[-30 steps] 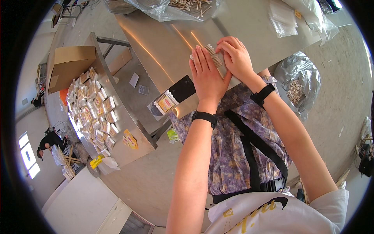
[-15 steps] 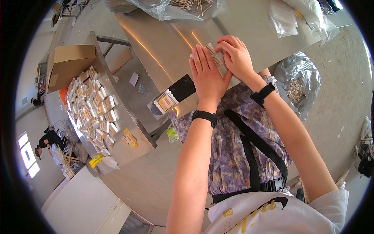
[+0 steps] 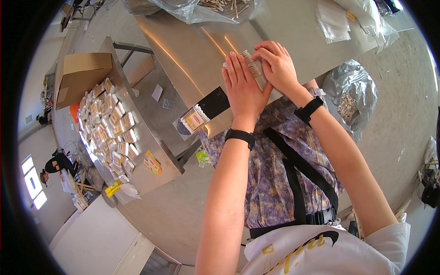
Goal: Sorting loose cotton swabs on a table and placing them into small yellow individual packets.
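Observation:
A row of white-tipped cotton swabs (image 3: 251, 63) lies on the metal table (image 3: 183, 50). My left hand (image 3: 245, 89) rests flat over the row's left part, fingers stretched out and covering many of the swabs. At the row's right side, my right hand (image 3: 278, 64) has its fingers bent against the swabs, its thumb side close to my left thumb. Left of my hands, a black flat pad (image 3: 214, 102) lies at the table's near edge. Beside it sits a pack of cotton swabs (image 3: 195, 120) with a yellow and red label, in clear film.
A second metal table (image 3: 158, 156) at the left carries a heap of packed swabs (image 3: 107, 128) and a cardboard box (image 3: 85, 75). Loose swabs (image 3: 224, 5) lie in a clear bag at the far edge. Clear bags (image 3: 333, 23) lie far right; an open plastic sack (image 3: 350, 98) stands below.
My hands stay at the row of swabs with hardly any movement. In the background at far left, a person in black has shifted posture slightly.

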The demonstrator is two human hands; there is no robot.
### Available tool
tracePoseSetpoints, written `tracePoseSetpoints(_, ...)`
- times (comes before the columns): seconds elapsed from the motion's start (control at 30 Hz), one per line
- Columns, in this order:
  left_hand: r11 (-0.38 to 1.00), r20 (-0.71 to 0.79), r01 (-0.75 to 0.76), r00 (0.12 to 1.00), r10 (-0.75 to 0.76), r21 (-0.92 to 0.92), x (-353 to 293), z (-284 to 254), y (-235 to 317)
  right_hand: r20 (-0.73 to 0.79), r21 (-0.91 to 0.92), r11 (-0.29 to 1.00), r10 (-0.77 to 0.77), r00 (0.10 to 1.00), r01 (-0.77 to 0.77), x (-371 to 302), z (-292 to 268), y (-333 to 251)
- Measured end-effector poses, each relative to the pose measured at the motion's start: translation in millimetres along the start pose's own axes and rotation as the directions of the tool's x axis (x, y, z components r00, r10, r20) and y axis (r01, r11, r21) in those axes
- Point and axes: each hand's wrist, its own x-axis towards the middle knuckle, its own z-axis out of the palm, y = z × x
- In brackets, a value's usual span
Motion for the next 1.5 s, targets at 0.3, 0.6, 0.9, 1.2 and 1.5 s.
tracePoseSetpoints(0.3,1.000,-0.003,-0.001,1.000,0.001,0.017,0,2,-1,-0.002,-0.001,1.000,0.001,1.000,-0.001,0,1,1)
tracePoseSetpoints(0.6,1.000,-0.005,0.002,1.000,-0.002,0.006,0,1,-1,0.002,0.001,1.000,0.005,1.000,-0.005,0,1,1)
tracePoseSetpoints(0.9,1.000,-0.005,0.000,1.000,0.000,-0.010,0,1,-1,0.009,-0.037,0.999,-0.003,1.000,0.003,0,1,1)
tracePoseSetpoints(1.2,1.000,0.019,0.011,1.000,-0.011,-0.011,0,0,-2,0.028,-0.045,0.999,0.006,1.000,-0.005,1,1,-4)
tracePoseSetpoints(1.5,0.996,0.022,0.003,1.000,-0.001,-0.088,-4,-6,-2,0.086,0.057,0.997,0.054,0.995,-0.059,25,6,-4)
